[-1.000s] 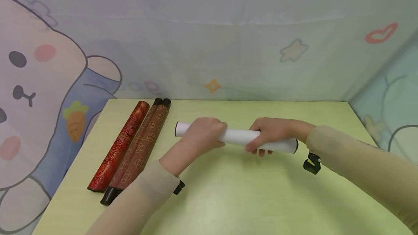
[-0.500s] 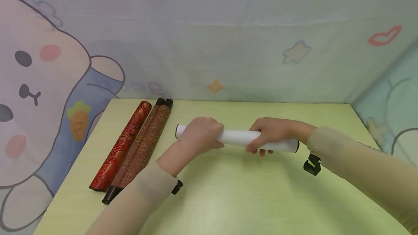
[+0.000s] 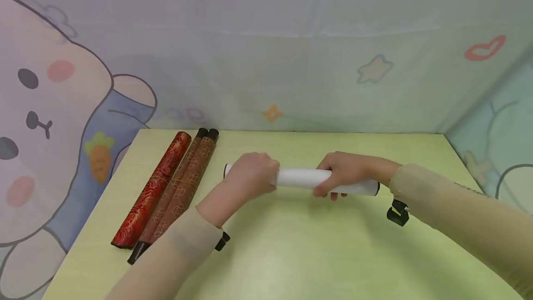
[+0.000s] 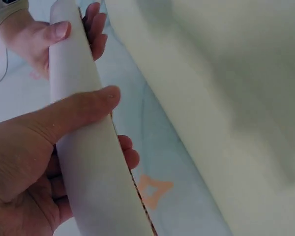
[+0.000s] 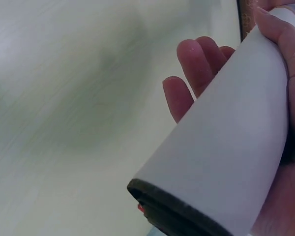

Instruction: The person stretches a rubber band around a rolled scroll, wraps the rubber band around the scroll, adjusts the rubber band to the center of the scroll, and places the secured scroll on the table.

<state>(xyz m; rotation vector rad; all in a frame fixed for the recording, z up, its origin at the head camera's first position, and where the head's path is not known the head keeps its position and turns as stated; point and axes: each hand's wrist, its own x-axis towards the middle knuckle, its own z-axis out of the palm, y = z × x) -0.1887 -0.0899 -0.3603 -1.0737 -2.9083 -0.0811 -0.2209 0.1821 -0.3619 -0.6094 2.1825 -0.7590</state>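
Note:
A white roll of sheet material with dark-edged ends is held level above the table, between both hands. My left hand grips it near its left end, and in the left wrist view the thumb lies across the top. Along the far side of the roll in that view runs a thin patterned edge. My right hand holds the right part, thumb on the near side and fingers passing underneath. In the right wrist view its fingertips show beyond the roll, whose end looks dark and layered.
On the left of the pale yellow-green table lie a red-and-gold patterned roll and, right beside it, a brown flower-patterned double roll with black ends. A printed cloth hangs behind the table.
My left hand has shifted slightly left along the white roll, baring a little more of its middle. My right hand stays in nearly the same place, and the rolls on the table have not moved.

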